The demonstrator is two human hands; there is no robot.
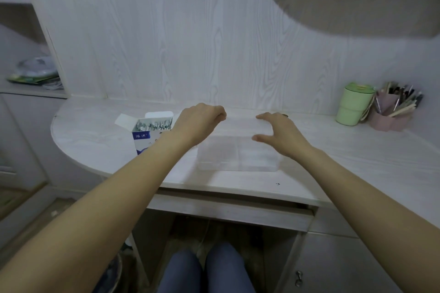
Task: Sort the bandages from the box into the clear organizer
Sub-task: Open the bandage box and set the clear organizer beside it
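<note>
Near the desk's (333, 157) front edge sits the organizer (238, 152), box (152, 131) just left of it, flaps open. My left hand (200, 121) is curled over the organizer's back, can't tell if it's gripping. Right hand (278, 133) hovers spread, holding nothing. Bandages look light and floppy, so I'd pinch their top ends.

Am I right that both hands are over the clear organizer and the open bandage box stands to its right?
Not quite: in the head view the bandage box stands left of the clear organizer, not right. Both the left hand and right hand are over it.
</note>
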